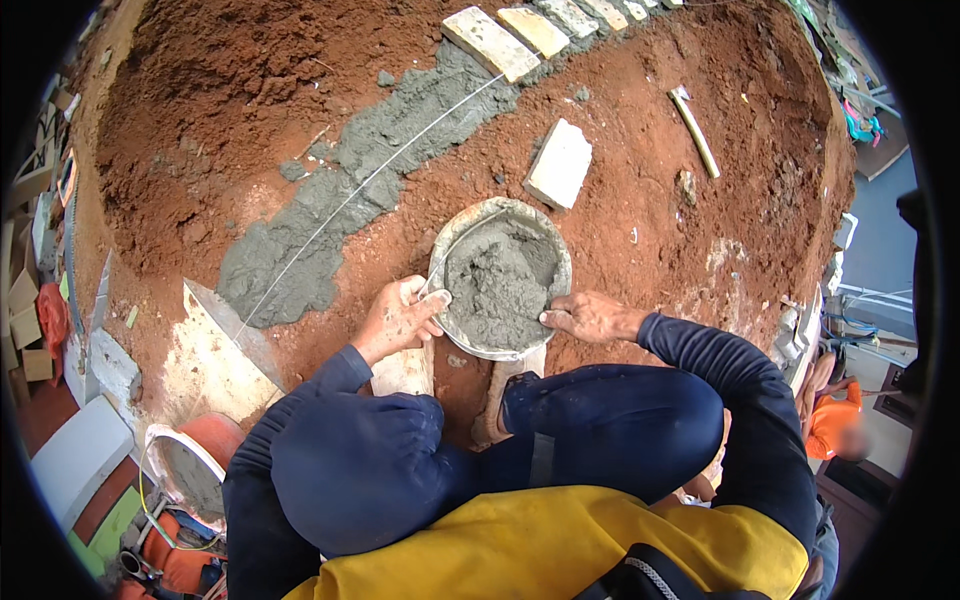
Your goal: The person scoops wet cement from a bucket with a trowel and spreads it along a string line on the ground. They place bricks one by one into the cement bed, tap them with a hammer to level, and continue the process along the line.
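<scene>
Clock positions were taken from the round bucket (502, 206), which stood between the person's two hands, just in front of the bent knees, over red soil. Whether its base bore on the ground could not be told. It held grey mortar (498, 285), heaped at the middle. The left hand (400, 322) gripped the rim between 8 and 9 o'clock, thumb on top; the right hand (597, 318) gripped it at 4 o'clock. A loose pale brick (559, 165) lay at 1 o'clock — near the rim, not touching. A mortar strip (400, 120) ran from 9 to 12 o'clock under a taut string (362, 188), meeting a brick row (490, 42) at 12. A wooden-handled tool (697, 135) lay at 2 o'clock; a reddish bucket (217, 437) was noted at 8.
</scene>
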Available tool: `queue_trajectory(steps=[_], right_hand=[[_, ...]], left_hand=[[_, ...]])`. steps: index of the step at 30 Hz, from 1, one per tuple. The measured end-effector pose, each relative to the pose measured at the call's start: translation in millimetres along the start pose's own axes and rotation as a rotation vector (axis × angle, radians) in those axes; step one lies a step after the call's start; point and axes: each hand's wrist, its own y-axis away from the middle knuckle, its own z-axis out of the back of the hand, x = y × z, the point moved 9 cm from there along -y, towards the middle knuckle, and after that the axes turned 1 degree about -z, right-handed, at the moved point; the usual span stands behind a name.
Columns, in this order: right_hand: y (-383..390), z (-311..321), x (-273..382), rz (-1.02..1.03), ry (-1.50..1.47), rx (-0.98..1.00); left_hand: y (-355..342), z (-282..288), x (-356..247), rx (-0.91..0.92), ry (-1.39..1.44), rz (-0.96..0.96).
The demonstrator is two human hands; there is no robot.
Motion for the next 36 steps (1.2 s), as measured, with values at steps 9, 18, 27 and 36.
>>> queue_trajectory(steps=[9,18,27,36], right_hand=[[3,6,-12,0.008,-0.073,0.01],[25,27,-10,0.105,-0.064,-0.031],[54,114,38,0.02,-0.027,0.076],[-143,212,92,-0.309,-0.175,0.204]], left_hand=[[-4,21,-7,-0.023,-0.081,0.036],[-78,185,-63,-0.411,-1.271,-0.021],[-88,224,-79,-0.34,-0.942,-0.063],[-54,225,-123,-0.658,-1.062,-0.228]])
